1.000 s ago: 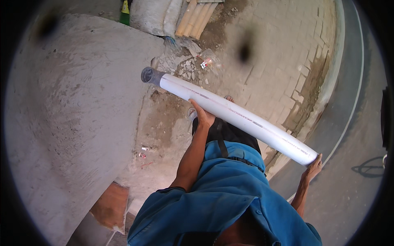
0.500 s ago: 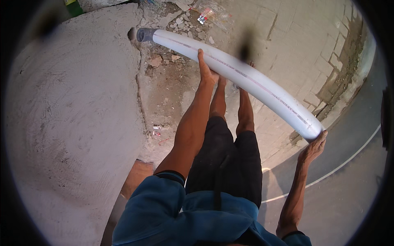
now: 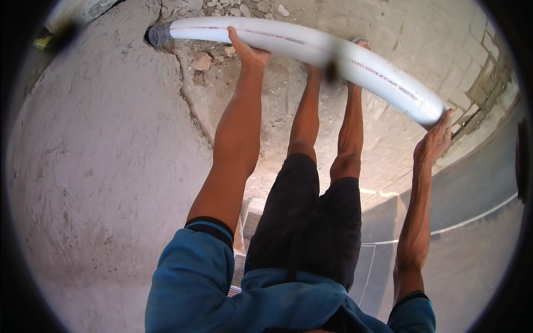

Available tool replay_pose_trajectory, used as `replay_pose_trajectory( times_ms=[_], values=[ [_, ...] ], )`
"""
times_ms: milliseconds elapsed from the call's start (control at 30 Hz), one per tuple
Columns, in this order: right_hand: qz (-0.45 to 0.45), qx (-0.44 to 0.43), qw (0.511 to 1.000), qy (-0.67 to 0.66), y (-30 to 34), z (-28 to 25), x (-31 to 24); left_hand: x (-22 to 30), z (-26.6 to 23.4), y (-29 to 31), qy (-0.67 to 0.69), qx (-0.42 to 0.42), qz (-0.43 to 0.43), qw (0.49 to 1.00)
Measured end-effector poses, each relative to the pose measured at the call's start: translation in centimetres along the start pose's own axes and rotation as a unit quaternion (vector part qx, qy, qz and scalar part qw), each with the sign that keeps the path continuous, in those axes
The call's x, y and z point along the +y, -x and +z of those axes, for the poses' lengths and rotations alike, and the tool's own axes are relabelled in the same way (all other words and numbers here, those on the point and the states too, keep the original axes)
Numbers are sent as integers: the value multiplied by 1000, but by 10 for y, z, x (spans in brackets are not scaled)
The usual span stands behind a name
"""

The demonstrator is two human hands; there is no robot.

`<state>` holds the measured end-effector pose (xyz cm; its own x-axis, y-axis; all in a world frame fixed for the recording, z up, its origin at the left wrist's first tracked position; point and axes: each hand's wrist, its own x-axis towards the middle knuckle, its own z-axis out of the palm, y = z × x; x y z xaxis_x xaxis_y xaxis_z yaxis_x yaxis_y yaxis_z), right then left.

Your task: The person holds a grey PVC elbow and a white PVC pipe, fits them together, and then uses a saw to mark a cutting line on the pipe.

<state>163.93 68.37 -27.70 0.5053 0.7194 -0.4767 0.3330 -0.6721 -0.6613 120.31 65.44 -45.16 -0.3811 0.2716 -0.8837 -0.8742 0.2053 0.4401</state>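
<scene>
A long white plastic pipe (image 3: 311,44) stretches across in front of me, bowed by the lens. Its far left end carries a grey pipe fitting (image 3: 160,34), which sits at the mouth of a dark hole (image 3: 149,36) in the plastered wall (image 3: 105,150). How far the fitting reaches into the hole I cannot tell. My left hand (image 3: 249,53) supports the pipe from beneath near the fitting, thumb up along its near side, the other fingers hidden under it. At the opposite end, my right hand (image 3: 436,139) is closed around the pipe's right end.
Broken rubble (image 3: 244,8) lies along the wall's foot beyond the pipe. Paving (image 3: 400,33) covers the ground around my feet, with a kerb (image 3: 488,130) and a grey road (image 3: 472,194) to the right. A yellow-green object (image 3: 42,42) shows at the upper left.
The pipe has moved left and away from me, held by both hands. Its grey fitting, formerly just beside the wall hole, now meets the hole's mouth.
</scene>
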Motion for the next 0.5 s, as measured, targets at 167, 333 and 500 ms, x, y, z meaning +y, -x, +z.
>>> replay_pose_trajectory(
  times_ms=[167, 333, 500],
  values=[
    [5, 43, 999, 24, -9, 4, 4, -4, -9, -15, 13, -30, 0, 999],
    [0, 44, 999, 29, -15, -7, 6, -15, -7, -17, 47, -56, -17, 997],
    [2, 67, 997, 43, -28, -29, 16, -34, -6, 4, 59, -53, -20, 997]
  ],
)
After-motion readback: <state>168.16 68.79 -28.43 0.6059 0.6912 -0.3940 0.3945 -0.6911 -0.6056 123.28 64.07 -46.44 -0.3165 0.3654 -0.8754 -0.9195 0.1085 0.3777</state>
